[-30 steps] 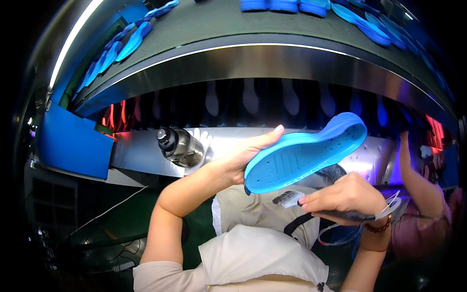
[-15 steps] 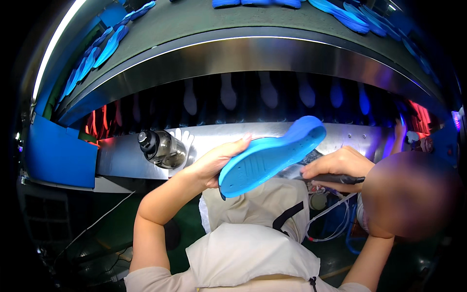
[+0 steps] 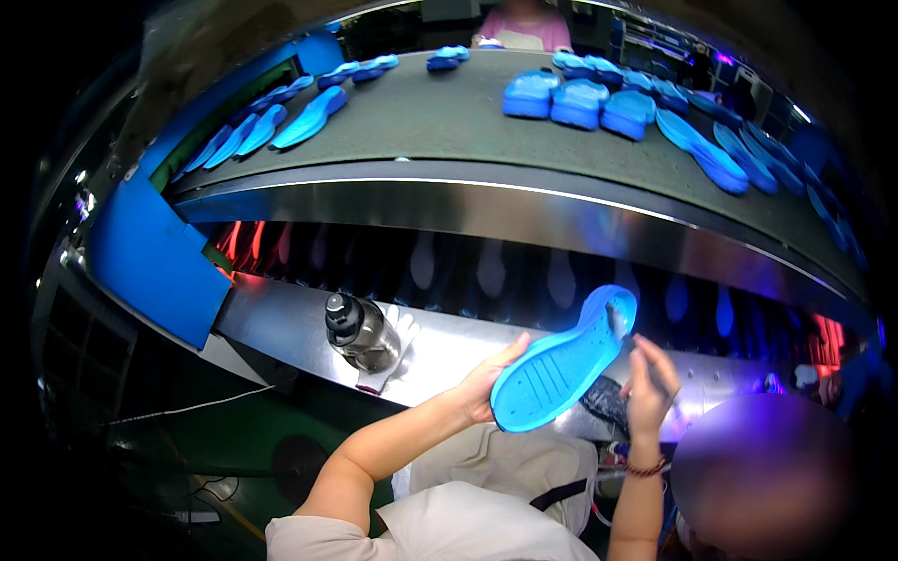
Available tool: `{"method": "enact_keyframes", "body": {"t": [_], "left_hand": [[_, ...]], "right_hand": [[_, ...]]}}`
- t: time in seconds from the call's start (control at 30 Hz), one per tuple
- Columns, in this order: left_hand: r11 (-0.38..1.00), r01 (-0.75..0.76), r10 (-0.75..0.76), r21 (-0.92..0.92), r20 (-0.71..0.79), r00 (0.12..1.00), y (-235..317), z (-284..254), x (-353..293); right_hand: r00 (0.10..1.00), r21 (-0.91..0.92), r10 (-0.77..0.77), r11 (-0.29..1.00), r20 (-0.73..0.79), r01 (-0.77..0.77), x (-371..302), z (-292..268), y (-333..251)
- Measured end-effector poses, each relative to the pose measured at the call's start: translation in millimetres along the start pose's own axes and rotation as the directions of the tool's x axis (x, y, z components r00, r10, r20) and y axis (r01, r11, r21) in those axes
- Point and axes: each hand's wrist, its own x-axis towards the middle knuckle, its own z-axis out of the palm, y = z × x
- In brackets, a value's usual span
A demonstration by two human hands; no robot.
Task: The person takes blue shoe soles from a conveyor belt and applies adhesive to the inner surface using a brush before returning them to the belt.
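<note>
My left hand grips a light blue shoe sole by its edge near the broad forefoot end. The sole slants with its heel end up and away to the right, its inner face with grooves and small holes toward me. My right hand is closed beside the heel end. It holds a brush, whose pale tip, blurred, lies against the inside of the heel; the handle is mostly hidden by the fingers. A crumpled-looking dark item lies on the metal ledge between the sole and my right hand.
A metal ledge carries a dark bottle and a white glove. Above, a green conveyor belt bears several blue soles. A person stands beyond it. A blue housing is at left.
The view has tilted up, showing more of the belt. My right hand has turned upright and moved the brush from beside the sole's edge into its heel. The left hand keeps its hold.
</note>
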Motion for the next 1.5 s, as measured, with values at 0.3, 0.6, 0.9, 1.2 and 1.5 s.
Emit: {"method": "enact_keyframes", "body": {"t": [0.3, 0.6, 0.9, 1.2, 1.5], "left_hand": [[0.795, -0.595, 0.554, 0.115, 0.261, 0.791, 100.2, 55.0, -55.5], [0.568, -0.816, 0.81, -0.111, -0.101, 0.578, 225.9, 91.7, 48.9], [-0.153, 0.003, 0.98, 0.988, 0.152, 0.127, 342.0, 94.8, 175.1], [-0.038, 0.435, 0.864, 0.899, -0.189, 0.466, 369.7, 105.1, 199.4], [0.016, 0.562, 0.763, 0.827, -0.374, 0.528, 397.3, 89.5, 196.8]], "right_hand": [[0.913, 0.253, -0.05, 0.966, 0.404, -0.058, 8.4, -58.4, -23.0], [0.794, -0.662, -0.419, 0.446, 0.44, 0.602, 108.7, -14.4, 22.4], [0.658, -0.738, -0.62, 0.18, 0.429, 0.65, 153.6, 10.6, 83.8], [0.621, -0.758, -0.657, 0.112, 0.429, 0.643, 157.8, 8.6, 96.9], [0.621, -0.754, -0.658, 0.121, 0.426, 0.645, 162.9, 6.5, 96.0]]}}
